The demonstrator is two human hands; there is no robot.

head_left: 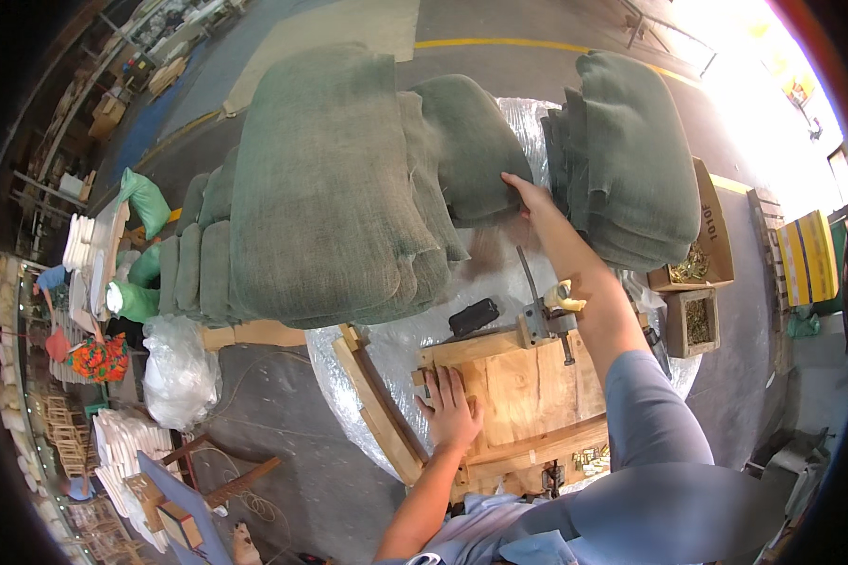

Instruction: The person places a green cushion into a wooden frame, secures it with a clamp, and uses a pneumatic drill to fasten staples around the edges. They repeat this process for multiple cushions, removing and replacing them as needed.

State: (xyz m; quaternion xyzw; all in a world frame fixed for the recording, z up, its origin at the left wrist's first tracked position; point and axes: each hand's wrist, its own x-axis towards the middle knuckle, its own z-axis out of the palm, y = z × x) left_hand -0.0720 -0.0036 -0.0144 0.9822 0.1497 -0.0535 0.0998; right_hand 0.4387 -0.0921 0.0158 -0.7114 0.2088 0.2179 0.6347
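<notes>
My right hand (530, 195) reaches far forward and grips the near right edge of a grey-green fabric-covered pad (471, 141); its hidden fingers seem to be under the edge. That pad lies between a tall stack of similar pads (325, 188) on the left and a smaller stack (636, 160) on the right. My left hand (454, 414) rests flat, fingers spread, on the left side of a wooden jig (528, 391) in front of me. A metal toggle clamp (542, 320) with an upright lever sits at the jig's far edge, beside my right forearm.
A black case-like object (473, 317) lies behind the jig on plastic wrap. At right stand a cardboard box (711, 235) and a small tray (695, 322) of metal parts. A wooden rail (377, 400) flanks the jig. Another person (99, 358) is at far left.
</notes>
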